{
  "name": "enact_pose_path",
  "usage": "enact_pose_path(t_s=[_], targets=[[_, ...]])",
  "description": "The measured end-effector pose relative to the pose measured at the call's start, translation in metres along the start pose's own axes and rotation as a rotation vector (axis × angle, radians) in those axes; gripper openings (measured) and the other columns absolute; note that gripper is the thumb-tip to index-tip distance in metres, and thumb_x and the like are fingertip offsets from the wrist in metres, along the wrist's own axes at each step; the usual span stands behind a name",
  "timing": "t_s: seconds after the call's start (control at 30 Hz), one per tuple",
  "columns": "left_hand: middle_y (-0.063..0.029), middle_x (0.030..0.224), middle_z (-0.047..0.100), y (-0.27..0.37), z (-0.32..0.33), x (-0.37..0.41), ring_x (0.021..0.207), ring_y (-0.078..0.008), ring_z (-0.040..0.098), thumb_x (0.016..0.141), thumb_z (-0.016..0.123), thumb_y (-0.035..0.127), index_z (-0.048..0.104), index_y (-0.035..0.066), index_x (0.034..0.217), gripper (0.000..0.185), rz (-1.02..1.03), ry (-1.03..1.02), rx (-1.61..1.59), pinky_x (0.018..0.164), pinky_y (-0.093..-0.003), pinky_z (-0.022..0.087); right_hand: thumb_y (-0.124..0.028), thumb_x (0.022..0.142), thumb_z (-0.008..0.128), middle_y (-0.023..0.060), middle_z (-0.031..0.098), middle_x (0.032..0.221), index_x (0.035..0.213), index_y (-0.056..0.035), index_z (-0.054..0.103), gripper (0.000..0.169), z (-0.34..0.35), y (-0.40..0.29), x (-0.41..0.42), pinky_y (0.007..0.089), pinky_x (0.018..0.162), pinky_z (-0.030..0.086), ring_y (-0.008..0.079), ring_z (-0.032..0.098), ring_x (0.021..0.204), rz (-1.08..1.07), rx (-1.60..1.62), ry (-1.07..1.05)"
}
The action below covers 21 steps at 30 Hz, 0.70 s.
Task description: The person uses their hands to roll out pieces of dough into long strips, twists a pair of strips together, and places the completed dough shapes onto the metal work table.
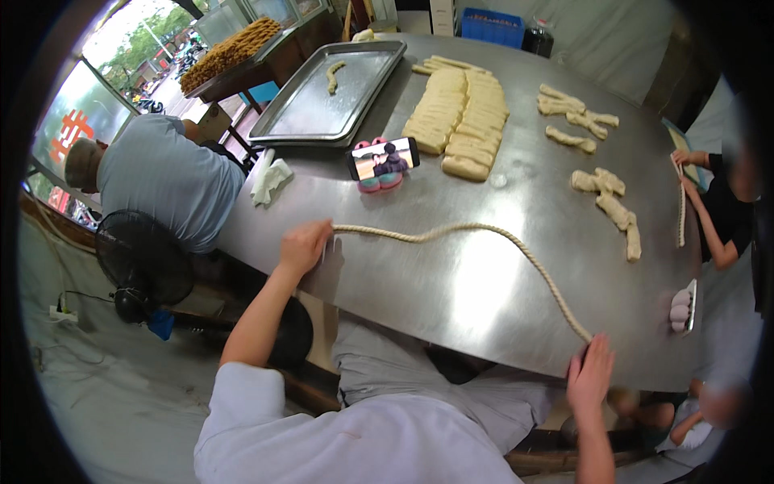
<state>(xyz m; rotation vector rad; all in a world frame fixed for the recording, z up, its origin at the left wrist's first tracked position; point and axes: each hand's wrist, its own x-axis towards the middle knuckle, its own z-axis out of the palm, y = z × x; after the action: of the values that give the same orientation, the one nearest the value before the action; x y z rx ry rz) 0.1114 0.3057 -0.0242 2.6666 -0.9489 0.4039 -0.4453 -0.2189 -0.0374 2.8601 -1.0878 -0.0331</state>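
Note:
A long twisted dough rope [417,236] lies in a wavy curve across the stainless steel table [387,284]. My left hand [306,247] holds its left end near the table's front edge, fingers curled and mostly hidden. At the rope's other end is my right hand [591,372], its fingers extended and close together over the tip, near the front edge on the right. Beyond the rope rests a large slab of dough [456,118], cut into many strips and parted by a lengthwise gap. Several loose strips [450,62] lie at its far end.
A metal baking tray [338,115] holds one short dough twist [332,77]. Nearer stand a phone [384,159] on a pink holder and a crumpled tissue [271,181]. Dough pieces [614,202] lie to the right. A co-worker's hands [683,166] work at the right edge; another person [163,169] sits left.

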Motion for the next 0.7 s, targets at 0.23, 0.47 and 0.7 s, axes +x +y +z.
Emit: enact_pose_path(t_s=[0.23,0.47,0.7], targets=[[-0.0278,0.175,0.04,-0.003,0.004,-0.061,0.161,-0.0532,0.036,0.111,0.063,0.036,0.048,-0.001,0.164,0.066,-0.017,-0.151,0.098,0.131,-0.0733,0.02,-0.034,0.118,0.052,0.0239,0.049,0.17,0.17,-0.0034,0.043,0.061,0.022,0.08,0.057,0.0581,0.131,0.032,0.0409,0.048,0.156,0.16,0.1,0.222],[-0.016,0.12,0.08,0.008,-0.008,0.016,0.125,-0.0366,0.072,0.101,0.075,0.018,0.078,0.009,0.121,0.022,-0.128,0.004,-0.003,0.12,-0.055,0.049,-0.022,0.112,0.06,0.0219,0.075,0.117,0.123,0.0003,0.064,0.025,-0.066,0.105,0.125,0.0499,0.099,0.055,0.0417,0.073,0.111,0.1,0.994,-0.005],[-0.0123,0.127,0.08,-0.007,0.007,0.015,0.111,-0.0394,0.075,0.106,0.072,0.025,0.075,0.013,0.131,0.028,-0.066,0.069,-0.086,0.11,-0.0535,0.055,-0.031,0.09,0.085,0.0253,0.069,0.085,0.097,-0.0033,0.071,0.032,-0.119,0.028,0.056,0.0532,0.076,0.056,0.0489,0.069,0.085,-0.426,0.316,-0.294]])
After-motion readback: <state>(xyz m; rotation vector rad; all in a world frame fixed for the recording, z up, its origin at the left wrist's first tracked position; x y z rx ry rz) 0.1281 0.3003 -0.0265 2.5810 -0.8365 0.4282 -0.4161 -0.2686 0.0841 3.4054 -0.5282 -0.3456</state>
